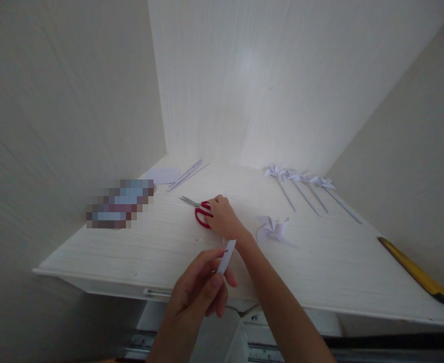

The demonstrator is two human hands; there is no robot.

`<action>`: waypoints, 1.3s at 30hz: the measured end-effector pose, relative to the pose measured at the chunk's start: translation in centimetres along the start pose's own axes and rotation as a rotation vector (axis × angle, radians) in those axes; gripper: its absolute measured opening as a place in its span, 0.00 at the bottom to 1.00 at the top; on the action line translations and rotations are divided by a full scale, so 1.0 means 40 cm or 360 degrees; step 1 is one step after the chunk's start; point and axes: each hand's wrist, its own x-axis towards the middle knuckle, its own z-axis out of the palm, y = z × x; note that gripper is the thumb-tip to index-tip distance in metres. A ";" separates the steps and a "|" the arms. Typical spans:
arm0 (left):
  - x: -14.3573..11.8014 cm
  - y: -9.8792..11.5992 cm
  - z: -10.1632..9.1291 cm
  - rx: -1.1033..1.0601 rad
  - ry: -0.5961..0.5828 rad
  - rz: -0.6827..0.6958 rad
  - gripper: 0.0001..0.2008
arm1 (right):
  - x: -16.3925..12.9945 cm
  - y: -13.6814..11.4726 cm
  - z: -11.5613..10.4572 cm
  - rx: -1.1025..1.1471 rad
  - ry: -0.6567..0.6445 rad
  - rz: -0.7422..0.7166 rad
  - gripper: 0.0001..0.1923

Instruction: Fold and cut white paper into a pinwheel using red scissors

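In the head view my left hand pinches a small strip of white paper between thumb and fingers, above the table's front edge. Farther forward, my right hand has its fingers curled on the red handles of a pair of scissors. The scissors lie on the white tabletop, their blades pointing to the left and slightly parted; part of the handles is hidden under the hand. A loose white paper pinwheel rests just right of my right wrist.
Several finished pinwheels on sticks lie in a row at the back right. Thin paper sticks and a paper sheet sit at the back left, near a blurred object. A yellow cutter lies at the right edge. Walls enclose the table.
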 end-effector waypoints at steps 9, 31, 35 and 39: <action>-0.004 -0.001 -0.001 -0.0176 0.0210 0.0043 0.09 | -0.174 0.054 -0.071 0.0639 0.0510 0.0113 0.13; 0.009 0.018 0.012 -0.0212 0.0311 0.0122 0.06 | -0.289 0.194 -0.100 -0.0130 0.0868 0.0759 0.10; 0.010 0.018 0.012 -0.0184 0.0323 0.0101 0.07 | -0.283 0.206 -0.092 -0.0205 0.0779 0.0796 0.09; 0.006 0.021 0.011 -0.0159 0.0347 0.0055 0.06 | -0.287 0.214 -0.095 -0.0238 0.0760 0.0809 0.09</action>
